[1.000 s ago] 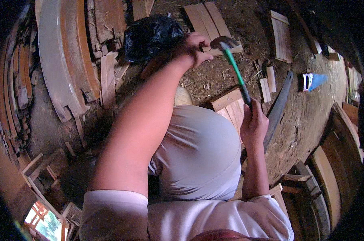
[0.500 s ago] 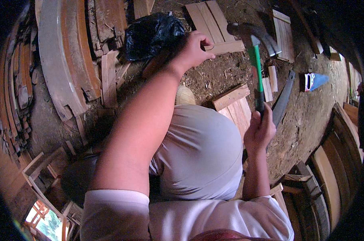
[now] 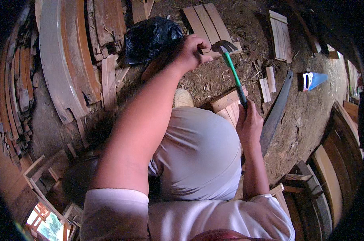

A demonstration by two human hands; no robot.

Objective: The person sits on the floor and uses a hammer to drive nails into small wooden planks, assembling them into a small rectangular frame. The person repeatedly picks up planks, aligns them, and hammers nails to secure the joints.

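My right hand [image 3: 249, 123] is closed round the dark grip of a claw hammer [image 3: 233, 71] with a green handle. The hammer's head is close beside my left hand [image 3: 189, 54], over the near end of a slatted wooden panel [image 3: 207, 25]. Curled fingers and thumb of my left hand come together at the crosspiece [image 3: 235, 49] along that end. Whatever is between them is too small to make out. Below the hammer lies another wooden piece [image 3: 226, 102], partly hidden by my knee and right hand.
A black plastic bag [image 3: 152, 38] lies left of the panel. To the right are a long saw blade [image 3: 279, 106], a blue-bladed handsaw [image 3: 315, 81], two short wood offcuts [image 3: 265, 89] and another slatted panel [image 3: 280, 36]. Stacked boards [image 3: 63, 56] line the left side.
The hammer has swung left and down, its head now close to my left hand. My right hand has shifted slightly left, while my left hand has barely moved.
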